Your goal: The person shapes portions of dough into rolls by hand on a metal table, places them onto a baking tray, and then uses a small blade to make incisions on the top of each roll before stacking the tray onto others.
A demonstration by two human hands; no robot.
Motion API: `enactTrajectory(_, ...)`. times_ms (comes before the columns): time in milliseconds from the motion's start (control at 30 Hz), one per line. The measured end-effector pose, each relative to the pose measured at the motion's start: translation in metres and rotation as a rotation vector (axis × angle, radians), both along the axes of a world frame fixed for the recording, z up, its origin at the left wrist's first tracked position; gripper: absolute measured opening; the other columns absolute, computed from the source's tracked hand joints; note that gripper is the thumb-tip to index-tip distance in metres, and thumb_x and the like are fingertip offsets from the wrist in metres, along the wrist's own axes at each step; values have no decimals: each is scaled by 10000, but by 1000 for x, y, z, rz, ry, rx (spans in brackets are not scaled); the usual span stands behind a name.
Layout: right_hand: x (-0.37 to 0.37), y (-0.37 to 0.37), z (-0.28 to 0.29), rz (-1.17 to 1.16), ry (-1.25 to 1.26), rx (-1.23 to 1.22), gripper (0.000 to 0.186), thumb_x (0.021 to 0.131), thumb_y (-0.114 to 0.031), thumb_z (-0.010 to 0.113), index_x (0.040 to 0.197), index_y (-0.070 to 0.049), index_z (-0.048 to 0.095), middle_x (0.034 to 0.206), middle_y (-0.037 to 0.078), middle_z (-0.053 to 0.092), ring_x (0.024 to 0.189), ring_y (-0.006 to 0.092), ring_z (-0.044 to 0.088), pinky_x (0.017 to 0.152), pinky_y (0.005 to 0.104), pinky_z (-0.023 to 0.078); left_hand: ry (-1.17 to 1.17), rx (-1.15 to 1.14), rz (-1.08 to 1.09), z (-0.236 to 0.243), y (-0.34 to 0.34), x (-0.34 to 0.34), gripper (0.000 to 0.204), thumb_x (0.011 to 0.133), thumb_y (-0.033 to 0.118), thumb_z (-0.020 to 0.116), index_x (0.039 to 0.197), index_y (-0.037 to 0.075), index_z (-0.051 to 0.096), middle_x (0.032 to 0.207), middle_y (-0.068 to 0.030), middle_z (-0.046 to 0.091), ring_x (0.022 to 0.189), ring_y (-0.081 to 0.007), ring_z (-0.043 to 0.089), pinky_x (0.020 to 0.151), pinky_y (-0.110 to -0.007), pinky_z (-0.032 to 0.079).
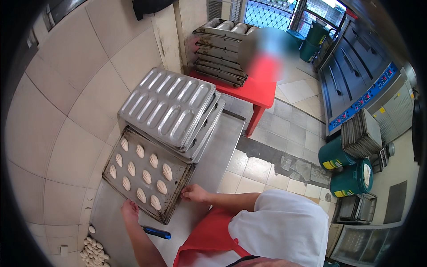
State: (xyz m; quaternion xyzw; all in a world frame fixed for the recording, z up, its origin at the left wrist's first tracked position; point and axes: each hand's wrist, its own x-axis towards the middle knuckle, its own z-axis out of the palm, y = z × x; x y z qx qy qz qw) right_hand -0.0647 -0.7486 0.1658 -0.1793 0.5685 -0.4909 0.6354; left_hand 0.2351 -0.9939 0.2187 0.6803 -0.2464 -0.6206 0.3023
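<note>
Twelve dough pieces [147, 177]: pale, ridged and spindle-shaped, set in three rows of four, well apart from one another.
Baking tray [168, 205]: dark-rimmed, left of centre in the frame, lying aslant on the metal table [214, 165] and bearing the dough.
Left hand [130, 210]: at the tray's lower-left edge, fingers bent; whether they are clamped on the rim cannot be told.
Right hand [194, 193]: at the tray's right edge, fingers closed together on the rim.
Blue-handled tool [156, 232]: on the table, just below the tray's lowest corner.
Moulded pans [168, 107]: stacked directly above the tray in the frame, grooves showing on the topmost.
Dough pile [93, 252]: small pale pieces, lower left of the frame.
Red bench [253, 94]: upper centre, bearing stacked dark pans [220, 60].
Oven [351, 66]: upper right, with a blue control strip.
</note>
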Motion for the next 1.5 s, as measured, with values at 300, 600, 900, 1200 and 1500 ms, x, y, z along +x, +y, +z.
enactTrajectory(300,-6,-8,22,-87,-312,126,244,1048,-82,639,1249,51,673,1175,169,741,1079,296,759,928,379,645,-111,-31,-100,9,3,-2,149,1019,237,689,957,111,642,796,-2,583,707,-130,576,612,-288,496)
enactTrajectory(600,21,-11,32,-308,-342,5,267,1036,-54,631,1270,74,637,1235,198,714,1143,318,725,1014,435,610,278,-132,-85,-10,-2,16,122,1066,261,691,988,170,673,839,52,635,781,-106,616,719,-283,526)
enactTrajectory(900,48,-3,55,-528,-330,92,130,1028,-35,620,1153,-10,595,1103,134,672,1018,279,676,1012,442,597,171,-53,-119,26,12,18,247,998,261,766,844,122,633,749,21,624,603,-105,607,514,-247,486)
enactTrajectory(1200,72,-5,81,-481,-24,63,525,1004,-17,595,1515,58,502,1302,137,603,1149,267,640,981,434,551,240,-58,-188,18,6,31,214,990,279,784,914,120,663,797,11,650,652,-102,620,559,-259,480)
enactTrajectory(1500,85,-42,77,-861,-286,114,25,997,-73,618,1000,-86,597,843,44,603,731,183,603,661,345,517,336,8,-163,7,14,41,186,1024,302,760,1049,132,689,874,28,682,700,-95,613,618,-251,485)
